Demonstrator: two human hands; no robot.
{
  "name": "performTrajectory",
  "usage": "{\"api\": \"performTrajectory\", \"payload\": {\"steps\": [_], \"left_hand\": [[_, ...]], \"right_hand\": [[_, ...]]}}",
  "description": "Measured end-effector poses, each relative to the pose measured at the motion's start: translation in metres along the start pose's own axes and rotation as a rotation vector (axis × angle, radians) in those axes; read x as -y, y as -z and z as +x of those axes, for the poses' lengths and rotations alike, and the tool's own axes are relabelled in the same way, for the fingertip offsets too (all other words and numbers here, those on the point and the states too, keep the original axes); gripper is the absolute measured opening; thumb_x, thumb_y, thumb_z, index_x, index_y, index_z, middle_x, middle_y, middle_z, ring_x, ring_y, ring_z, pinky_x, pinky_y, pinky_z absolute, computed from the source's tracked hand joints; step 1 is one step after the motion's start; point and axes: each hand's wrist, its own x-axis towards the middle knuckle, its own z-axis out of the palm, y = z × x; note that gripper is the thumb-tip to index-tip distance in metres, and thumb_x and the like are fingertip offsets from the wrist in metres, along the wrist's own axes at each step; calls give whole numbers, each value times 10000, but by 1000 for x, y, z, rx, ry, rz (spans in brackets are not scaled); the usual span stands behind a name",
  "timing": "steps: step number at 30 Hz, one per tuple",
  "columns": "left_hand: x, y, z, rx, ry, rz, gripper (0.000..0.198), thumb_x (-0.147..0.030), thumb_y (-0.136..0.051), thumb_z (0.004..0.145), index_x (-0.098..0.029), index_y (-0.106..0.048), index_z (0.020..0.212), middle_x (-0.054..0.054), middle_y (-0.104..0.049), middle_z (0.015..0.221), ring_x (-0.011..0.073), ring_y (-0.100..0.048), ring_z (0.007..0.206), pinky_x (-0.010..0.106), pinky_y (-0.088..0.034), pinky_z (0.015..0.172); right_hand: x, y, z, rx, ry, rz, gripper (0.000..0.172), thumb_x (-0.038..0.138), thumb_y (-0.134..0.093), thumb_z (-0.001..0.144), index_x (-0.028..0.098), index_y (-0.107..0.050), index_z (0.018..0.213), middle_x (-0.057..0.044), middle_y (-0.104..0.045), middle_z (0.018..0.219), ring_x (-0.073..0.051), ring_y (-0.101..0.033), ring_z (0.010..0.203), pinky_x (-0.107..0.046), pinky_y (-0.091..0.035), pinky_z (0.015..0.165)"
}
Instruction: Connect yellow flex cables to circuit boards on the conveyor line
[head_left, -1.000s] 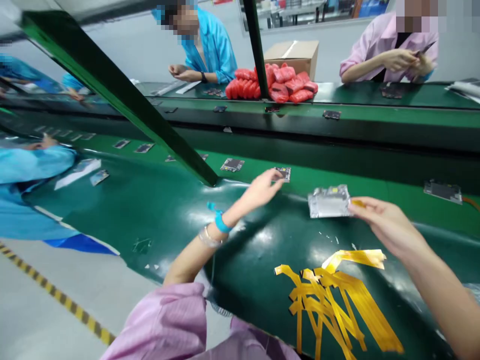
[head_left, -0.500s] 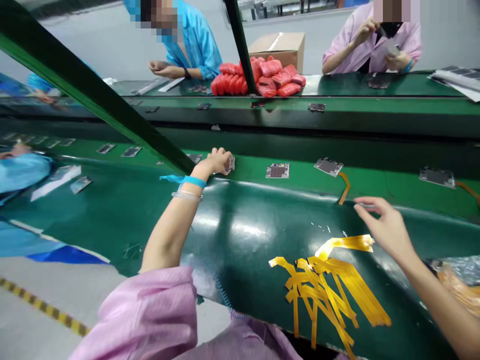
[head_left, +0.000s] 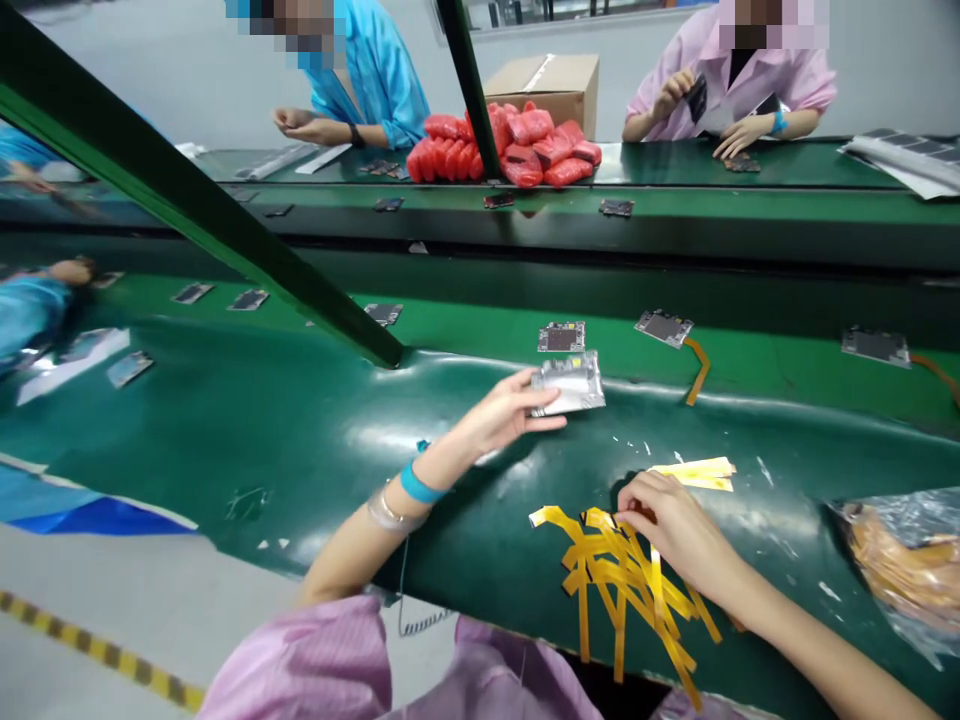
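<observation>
Over matting point(head_left: 285, 420), curled hands point(head_left: 504, 415) point(head_left: 671, 525) hold board point(head_left: 577, 380), touch strips point(head_left: 607, 568)

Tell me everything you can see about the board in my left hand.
The board is a thin, roughly rectangular piece with a shiny, silvery, metallic-looking face, uneven edges and a yellow patch near its far edge. Your left hand grips its left end, the fingers covering part of it. It appears held up, slightly tilted, over the green work surface. Fine markings are too small to read.
</observation>
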Motion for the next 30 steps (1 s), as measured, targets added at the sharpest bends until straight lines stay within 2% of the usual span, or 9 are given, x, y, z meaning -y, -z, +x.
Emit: {"api": "performTrajectory", "payload": {"steps": [2,4,6,8,13,21,27,28,30], "left_hand": [[16,-15,-10,67,123,-33,411,-140,-820,708,-162,-576,1038,59,-667,1050,190,-686,925,370,-613,817],[30,-27,-18,129,182,10,459,-147,-855,661,-164,-533,988,34,-657,964,168,-680,834,325,-601,741],[45,-38,-25,170,160,81,526,-179,-884,626,-180,-479,961,3,-639,899,137,-651,746,267,-559,656],[58,-49,-31,195,74,157,576,-208,-896,615,-192,-464,995,-2,-632,928,129,-631,763,259,-531,675],[76,-67,-52,282,-12,343,500,-265,-830,723,-183,-515,1103,12,-612,960,148,-599,850,289,-483,781],[72,-72,-71,267,-31,608,347,-288,-740,800,-214,-431,939,-48,-494,791,115,-436,690,248,-387,635],[67,-67,-63,368,93,372,472,-321,-809,740,-208,-411,967,-38,-520,839,119,-495,738,254,-419,670],[66,-66,-61,366,111,344,453,-342,-797,757,-204,-414,957,-37,-523,833,118,-505,740,255,-421,673],[63,-65,-57,345,158,315,418,-405,-756,802,-199,-419,937,-41,-530,810,112,-516,714,251,-425,653]], "right_hand": [[4,12,-4,-54,-38,89,136,211,-587,959,233,-615,827,-29,-690,923,-230,-641,904,-377,-484,839],[7,23,-10,-217,-142,269,112,308,-533,1005,241,-571,923,-32,-685,937,-221,-648,911,-363,-491,840],[10,29,-17,-416,-235,432,126,376,-506,1020,253,-511,994,0,-621,828,-193,-615,789,-310,-488,741],[13,28,-22,-506,-252,460,168,404,-570,986,257,-504,1035,49,-485,721,-166,-517,662,-269,-443,650],[21,16,-28,-478,-282,320,172,392,-661,919,225,-633,943,81,-287,639,-141,-379,559,-265,-366,592],[24,8,-33,-530,-254,237,146,359,-667,916,227,-676,854,63,-385,596,-136,-367,507,-257,-355,508],[23,6,-37,-374,-197,254,119,334,-599,964,242,-638,901,45,-448,654,-142,-426,534,-256,-396,528],[24,9,-39,-351,-201,284,98,345,-614,958,249,-626,951,49,-439,664,-144,-435,551,-256,-410,546],[25,16,-43,-305,-221,390,228,379,-636,948,273,-556,1133,60,-413,692,-151,-450,590,-258,-439,585]]}}
